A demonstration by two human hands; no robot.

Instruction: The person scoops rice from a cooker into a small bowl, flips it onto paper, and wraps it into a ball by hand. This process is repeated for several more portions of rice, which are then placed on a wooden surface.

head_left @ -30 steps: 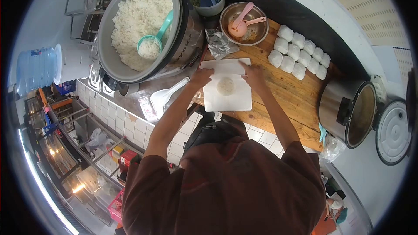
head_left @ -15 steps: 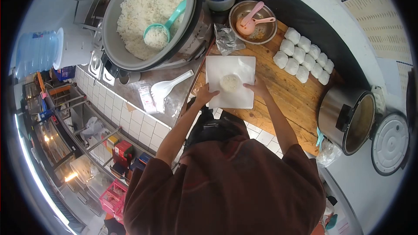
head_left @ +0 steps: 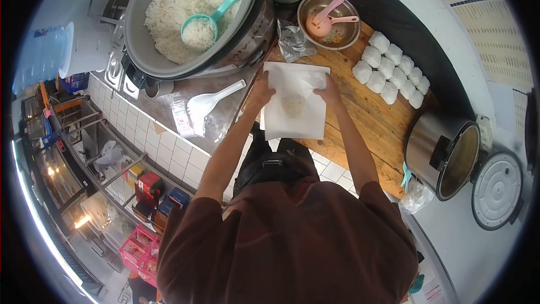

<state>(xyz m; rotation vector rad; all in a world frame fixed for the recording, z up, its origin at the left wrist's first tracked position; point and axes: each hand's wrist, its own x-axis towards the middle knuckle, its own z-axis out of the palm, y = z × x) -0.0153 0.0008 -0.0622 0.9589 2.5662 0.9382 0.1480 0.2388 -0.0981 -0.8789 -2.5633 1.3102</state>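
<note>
A white sheet of wrapping paper lies before me at the front of the wooden table, its near edge past the table's edge. Rice shows as a faint round patch around the middle of the paper. My left hand grips the left side of the sheet, thumb on top. On the right side, my right hand pinches the paper in the same way. Just beyond the sheet sit crumpled foil and a steel bowl with pink spoons.
Several white wrapped bundles stand in rows on the wooden table. A large cooker full of rice, with a teal scoop, is at the left. Nearby lies a white paddle. A steel pot stands far right.
Both hands have moved up along the paper's sides, away from my body. The rice patch looks fainter, and the paper's near edge now hangs lower and narrower.
</note>
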